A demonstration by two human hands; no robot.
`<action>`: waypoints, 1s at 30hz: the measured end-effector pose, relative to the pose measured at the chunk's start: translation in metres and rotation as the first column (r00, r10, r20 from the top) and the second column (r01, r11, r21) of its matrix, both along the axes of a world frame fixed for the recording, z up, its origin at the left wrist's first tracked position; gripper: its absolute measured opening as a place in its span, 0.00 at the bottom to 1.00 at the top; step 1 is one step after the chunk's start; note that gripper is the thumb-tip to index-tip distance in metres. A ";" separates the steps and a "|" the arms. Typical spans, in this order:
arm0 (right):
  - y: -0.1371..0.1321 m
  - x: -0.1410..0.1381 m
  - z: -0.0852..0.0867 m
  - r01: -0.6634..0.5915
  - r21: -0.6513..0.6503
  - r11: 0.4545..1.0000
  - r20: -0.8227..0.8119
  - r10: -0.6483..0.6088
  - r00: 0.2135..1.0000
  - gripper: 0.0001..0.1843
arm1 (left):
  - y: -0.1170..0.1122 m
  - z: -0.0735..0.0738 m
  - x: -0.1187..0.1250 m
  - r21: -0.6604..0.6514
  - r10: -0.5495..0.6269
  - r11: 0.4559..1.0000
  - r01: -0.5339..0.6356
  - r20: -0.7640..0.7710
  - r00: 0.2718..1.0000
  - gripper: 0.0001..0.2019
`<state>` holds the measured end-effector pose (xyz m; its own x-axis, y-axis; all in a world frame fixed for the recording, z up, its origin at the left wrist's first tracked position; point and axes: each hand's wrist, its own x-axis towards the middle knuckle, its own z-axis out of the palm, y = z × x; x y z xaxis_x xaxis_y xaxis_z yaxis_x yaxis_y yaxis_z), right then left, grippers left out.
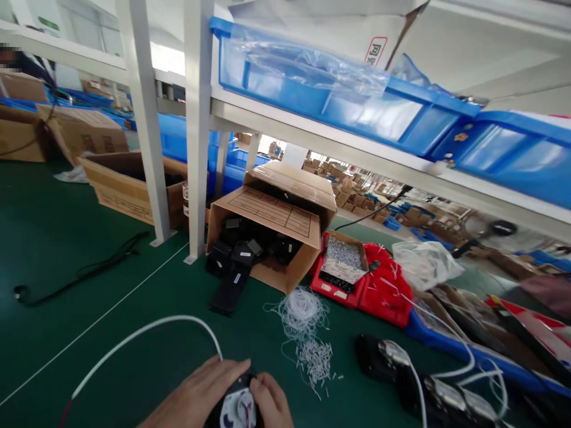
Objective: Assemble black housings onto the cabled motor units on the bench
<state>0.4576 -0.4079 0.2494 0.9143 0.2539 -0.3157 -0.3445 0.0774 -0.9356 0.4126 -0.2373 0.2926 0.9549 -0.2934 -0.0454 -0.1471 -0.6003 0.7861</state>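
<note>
At the bottom edge, both my hands grip one small black fan with a white hub label. My left hand wraps its left side with the fingers curled over the top. My right hand pinches its right edge. A white sleeved cable arcs from the fan out to the left over the green mat. Just right of my hands lie a heap of short white tube pieces and a tangle of white ties.
A tipped cardboard box spills black fans onto the mat. Red bins hold screws and white parts. Wired fans lie at lower right. White shelf posts carry blue bins overhead. A black cable lies left.
</note>
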 end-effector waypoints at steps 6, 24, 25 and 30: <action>-0.007 0.000 -0.007 -0.110 -0.068 0.992 -0.028 0.108 0.994 0.29 | -0.029 -0.042 0.003 -0.077 0.179 0.981 -0.180 -0.012 0.984 0.43; -0.026 0.156 0.043 0.319 -0.650 0.689 0.621 0.240 0.746 0.07 | -0.020 -0.060 -0.001 -0.177 0.257 0.946 -0.271 -0.101 0.961 0.46; -0.034 0.163 0.051 0.300 -0.619 0.726 0.614 0.209 0.761 0.08 | -0.019 -0.057 -0.001 -0.185 0.261 0.942 -0.279 -0.118 0.958 0.46; -0.065 0.186 0.084 0.245 -0.449 0.859 0.583 0.074 0.809 0.14 | -0.019 -0.049 0.005 -0.197 0.276 0.927 -0.318 -0.214 0.937 0.49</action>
<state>0.6432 -0.4731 0.3337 0.9706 0.1262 0.2048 0.2396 -0.4325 -0.8692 0.4179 -0.2559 0.2440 0.9816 -0.0197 -0.1900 0.1665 -0.3986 0.9019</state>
